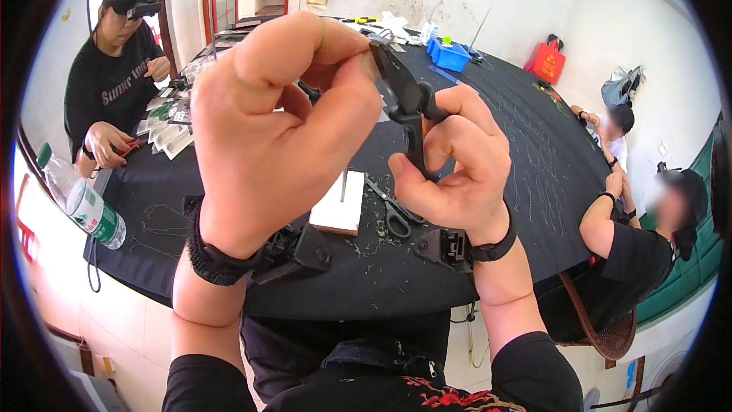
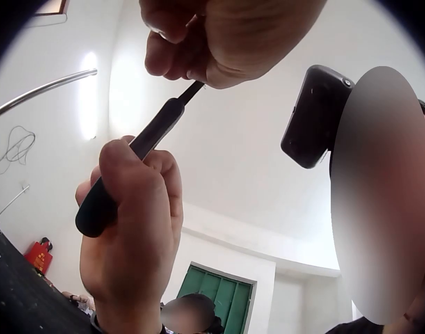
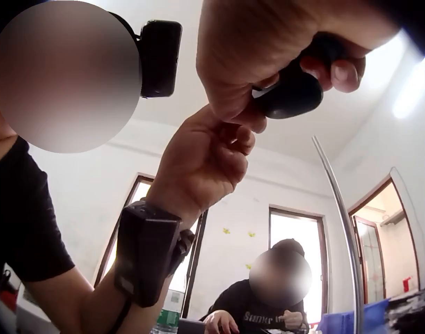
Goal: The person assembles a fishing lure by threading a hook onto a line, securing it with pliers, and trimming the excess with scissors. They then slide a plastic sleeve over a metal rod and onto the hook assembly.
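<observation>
My right hand (image 1: 461, 160) grips a pair of black-handled pliers (image 1: 410, 99), held up in front of my head with the jaws pointing up and left. My left hand (image 1: 267, 130) is raised beside it, thumb and forefinger pinched together right at the pliers' tip. What they pinch is small and mostly hidden by the fingers. In the left wrist view, the pliers' handle (image 2: 153, 129) runs from the right fist up to the left fingertips. Below the hands, a white block (image 1: 335, 217) with an upright metal rod (image 1: 344, 185) and black scissors (image 1: 396, 220) are on the black-covered table.
Green scraps lie around the scissors. Thin wires (image 1: 534, 160) are spread over the table's right side. A water bottle (image 1: 95, 210) stands at the left edge, near a seated person (image 1: 114, 76) and packets. A blue basket (image 1: 448, 55) is at the back; two people sit at right.
</observation>
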`<state>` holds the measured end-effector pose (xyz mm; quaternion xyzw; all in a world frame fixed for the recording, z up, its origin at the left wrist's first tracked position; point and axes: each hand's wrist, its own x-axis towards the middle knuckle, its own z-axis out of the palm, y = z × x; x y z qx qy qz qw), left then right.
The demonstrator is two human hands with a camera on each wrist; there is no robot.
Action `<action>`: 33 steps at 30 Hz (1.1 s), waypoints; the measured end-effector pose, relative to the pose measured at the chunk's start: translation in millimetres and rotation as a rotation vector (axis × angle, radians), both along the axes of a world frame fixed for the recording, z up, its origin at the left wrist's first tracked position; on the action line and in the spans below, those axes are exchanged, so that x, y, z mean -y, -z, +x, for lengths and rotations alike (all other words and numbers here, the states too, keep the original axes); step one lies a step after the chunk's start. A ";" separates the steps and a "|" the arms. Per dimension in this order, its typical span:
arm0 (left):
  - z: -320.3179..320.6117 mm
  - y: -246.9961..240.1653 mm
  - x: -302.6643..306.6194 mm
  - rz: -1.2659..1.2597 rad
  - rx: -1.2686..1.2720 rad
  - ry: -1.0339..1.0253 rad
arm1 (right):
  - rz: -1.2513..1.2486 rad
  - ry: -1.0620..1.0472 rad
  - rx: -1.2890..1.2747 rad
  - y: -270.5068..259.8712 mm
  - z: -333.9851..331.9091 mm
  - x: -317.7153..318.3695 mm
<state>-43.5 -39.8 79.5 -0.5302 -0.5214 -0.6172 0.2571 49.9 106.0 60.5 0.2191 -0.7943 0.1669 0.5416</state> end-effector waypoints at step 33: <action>-23.6 -14.1 0.5 0.194 0.381 0.069 | 0.168 -0.031 -0.147 -3.9 13.0 7.9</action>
